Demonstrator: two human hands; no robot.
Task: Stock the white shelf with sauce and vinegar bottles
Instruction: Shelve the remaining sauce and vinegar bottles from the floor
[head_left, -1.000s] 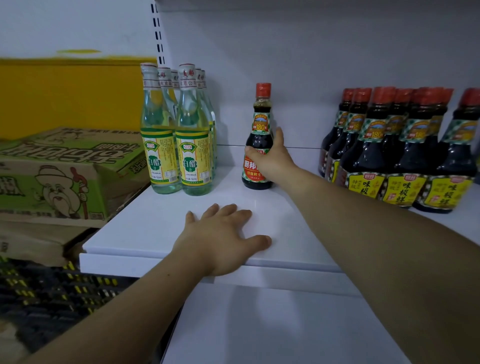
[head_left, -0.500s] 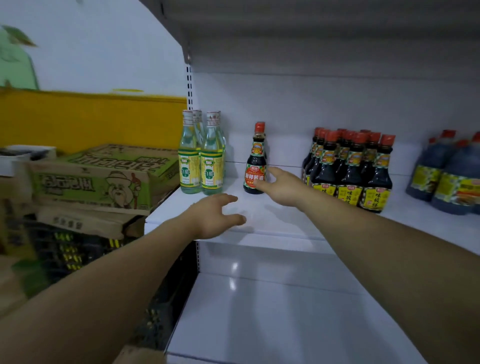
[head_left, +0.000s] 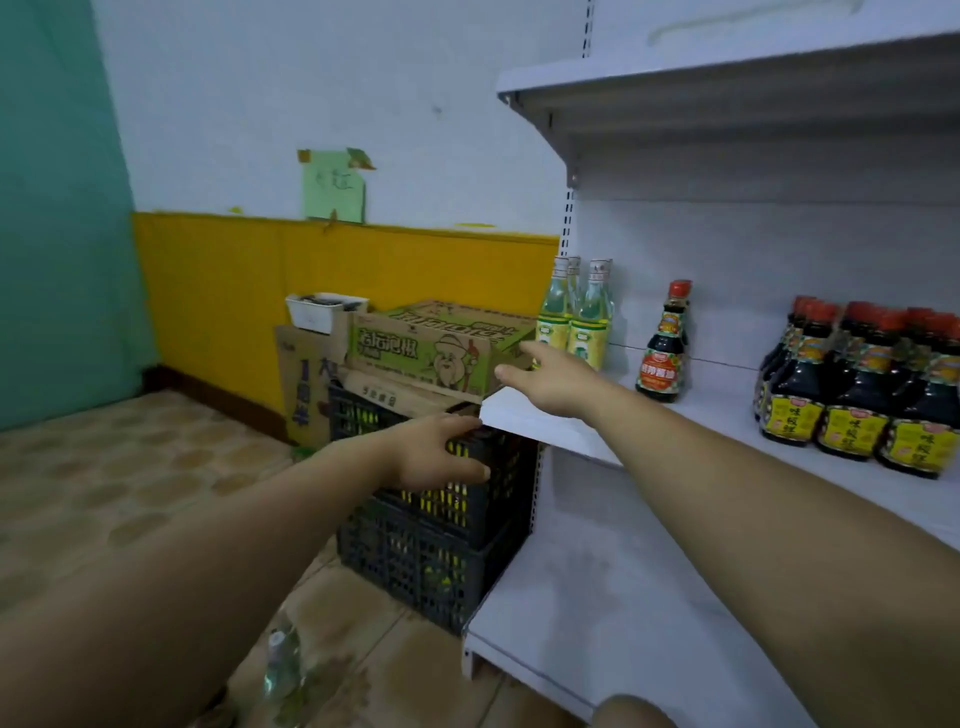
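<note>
Yellow-and-white wall at the back, teal wall (head_left: 52, 208) on the left, brownish tiled floor (head_left: 104, 493) below, that's what the head cam gives me. A green note (head_left: 332, 189) is taped up above the yellow band.

On the right stands the white shelf (head_left: 524, 423). Its middle board carries a small cluster of vinegar bottles (head_left: 587, 325), clear glass with yellow labels, at the far left against the back panel. Near them, standing alone, is one dark sauce bottle (head_left: 662, 353) with a red cap and a red label. Well to the right is a packed group of dark sauce bottles (head_left: 857, 400) with yellow labels.

Beside the shelf's left end is a green cardboard box (head_left: 431, 348), sitting on flattened cardboard on top of two stacked black crates (head_left: 441, 545). A white tub (head_left: 322, 309) rests on the boxes behind it.

Both hands are stretched out and hold nothing. The right hand (head_left: 550, 384) hangs over the shelf's left corner, fingers straight and pointing at the green box. The left hand (head_left: 436, 452) is lower, fingers spread loosely in front of the top crate, just under the shelf edge. I can't tell if it touches the crate.

Something blurry that looks like a clear bottle (head_left: 283, 660) lies on the floor near the bottom.
</note>
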